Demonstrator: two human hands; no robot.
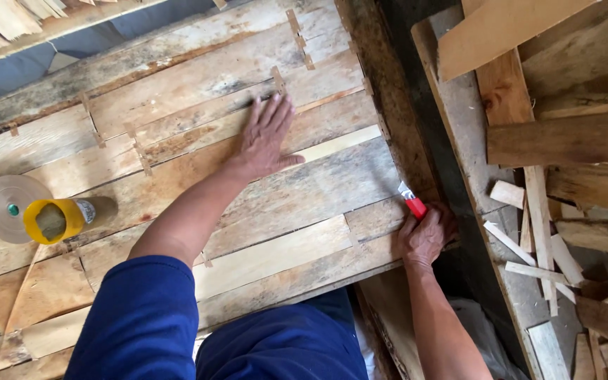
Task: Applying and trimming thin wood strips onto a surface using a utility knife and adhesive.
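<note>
Two hands work a patched veneer sheet [262, 211]: nearest, the right hand [427, 236] curls its fingers tight around a red utility knife [412, 203] at the sheet's right edge; farther off, the left hand [265, 137] lies flat, fingers slightly spread, near a tape roll [10, 204].

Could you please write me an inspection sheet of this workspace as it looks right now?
Surface: sheet of thin wood veneer strips laid side by side, joined with small tape patches, stained in places.
Job's things: red-handled utility knife at the sheet's right edge.
Clutter: roll of brown paper tape and yellow dispenser on the sheet at left.
Hands: left hand flat on the strips, fingers spread; right hand gripping the knife.
Cables: nothing seen.
Surroundings: wood offcuts and planks piled at right; more strips stacked top left.
</note>
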